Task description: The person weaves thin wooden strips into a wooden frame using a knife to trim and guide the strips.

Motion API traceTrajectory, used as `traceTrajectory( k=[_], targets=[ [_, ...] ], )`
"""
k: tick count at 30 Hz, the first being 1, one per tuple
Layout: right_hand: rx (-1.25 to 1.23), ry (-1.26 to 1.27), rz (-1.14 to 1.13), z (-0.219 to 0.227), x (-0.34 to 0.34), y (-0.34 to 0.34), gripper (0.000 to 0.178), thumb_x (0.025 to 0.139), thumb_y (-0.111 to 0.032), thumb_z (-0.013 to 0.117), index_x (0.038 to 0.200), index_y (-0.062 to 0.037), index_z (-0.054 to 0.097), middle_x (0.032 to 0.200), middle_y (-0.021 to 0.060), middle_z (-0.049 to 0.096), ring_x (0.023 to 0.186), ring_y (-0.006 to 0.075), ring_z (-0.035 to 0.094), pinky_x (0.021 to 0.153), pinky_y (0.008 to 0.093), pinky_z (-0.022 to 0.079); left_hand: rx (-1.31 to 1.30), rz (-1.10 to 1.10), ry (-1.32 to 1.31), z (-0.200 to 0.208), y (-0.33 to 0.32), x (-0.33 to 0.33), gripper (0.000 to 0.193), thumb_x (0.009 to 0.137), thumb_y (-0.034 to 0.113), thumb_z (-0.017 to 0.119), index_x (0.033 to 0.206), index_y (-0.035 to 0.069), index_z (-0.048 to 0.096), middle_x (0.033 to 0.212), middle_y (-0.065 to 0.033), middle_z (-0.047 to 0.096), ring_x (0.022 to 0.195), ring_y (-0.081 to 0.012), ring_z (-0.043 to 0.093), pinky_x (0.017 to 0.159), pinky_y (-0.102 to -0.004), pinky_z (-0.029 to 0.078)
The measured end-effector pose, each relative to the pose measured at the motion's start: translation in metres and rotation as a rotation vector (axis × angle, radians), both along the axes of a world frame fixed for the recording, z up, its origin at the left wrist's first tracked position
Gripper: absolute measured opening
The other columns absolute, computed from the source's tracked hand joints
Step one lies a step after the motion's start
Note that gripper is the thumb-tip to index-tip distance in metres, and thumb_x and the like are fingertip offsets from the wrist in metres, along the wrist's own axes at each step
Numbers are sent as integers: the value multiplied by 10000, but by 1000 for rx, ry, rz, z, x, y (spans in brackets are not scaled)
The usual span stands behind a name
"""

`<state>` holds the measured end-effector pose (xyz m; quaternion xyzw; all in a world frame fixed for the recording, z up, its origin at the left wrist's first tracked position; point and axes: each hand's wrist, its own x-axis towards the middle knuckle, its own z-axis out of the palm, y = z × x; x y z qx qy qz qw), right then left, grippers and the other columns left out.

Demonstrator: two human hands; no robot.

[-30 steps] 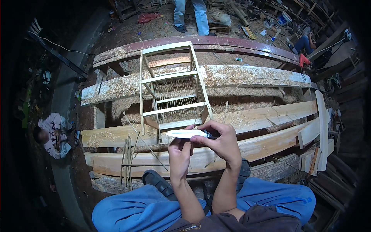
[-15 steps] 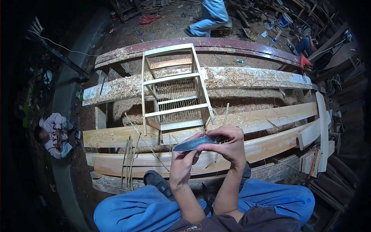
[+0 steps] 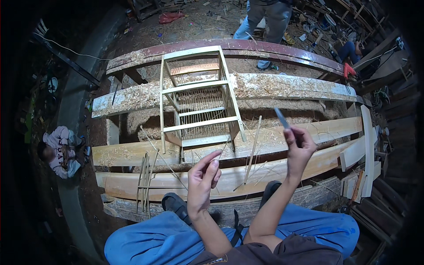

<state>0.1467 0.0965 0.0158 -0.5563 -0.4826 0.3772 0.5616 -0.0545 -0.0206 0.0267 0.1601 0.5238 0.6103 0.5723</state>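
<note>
Landmark: the slatted wooden cage frame (image 3: 200,124), resting across the planks of the counter (image 3: 309,130).

Right grip (image 3: 301,145): closed on a small knife (image 3: 281,118), to the right of the cage frame and nearer the wearer. Grey blade points up and away; handle hidden by the fingers.

Left grip (image 3: 204,179): thumb and forefinger closed in a pinch, on the wearer's side of the cage frame. A thin sliver (image 3: 225,144) appears to stand out from the fingertips toward the frame's near end; too fine to tell its full length, or whether it touches the frame.

Around: a loose bundle of thin sticks (image 3: 143,182) lies left of the cage frame and nearer the wearer; a single stick (image 3: 253,150) lies just right of its near end. Wood shavings (image 3: 265,86) cover the plank to its right, farther out.

Step in hand (judgement): trimming of the sliver, at a pause, since blade and sliver stand well apart. Next move, judged: a further cut calls for a steady left pinch and the edge angled clear of the left fingertips.
</note>
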Motion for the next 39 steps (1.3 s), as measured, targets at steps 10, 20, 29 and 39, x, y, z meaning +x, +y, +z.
traceTrajectory(
  k=[10,20,29,39],
  targets=[
    [-51,-74,649,25,-74,-26,303,701,-189,863,891,5,728,765,60,715,668,79,667,580,220,511,112,121,-116,-11,5,12,307,939,55,567,1243,15,576,670,54,457,523,-16,335,456,-195,240],
    [-237,-111,754,21,-65,-22,333,652,-128,896,888,23,717,791,44,704,714,56,625,620,200,488,16,109,-249,1,7,12,394,916,12,535,1310,3,512,773,27,513,543,-3,361,448,-163,274],
    [121,-173,607,15,-56,-12,365,605,-188,920,861,-7,734,731,58,699,648,86,647,572,223,501,159,-16,-623,-4,-1,6,346,977,98,519,1314,25,490,623,57,341,496,-6,256,377,-146,194],
    [50,-55,231,15,-52,-6,317,711,-131,867,945,4,699,786,67,697,669,104,656,566,202,508,199,76,-630,-5,6,9,286,1014,141,493,1289,64,497,589,61,285,489,-16,217,389,-162,164]
  ],
)
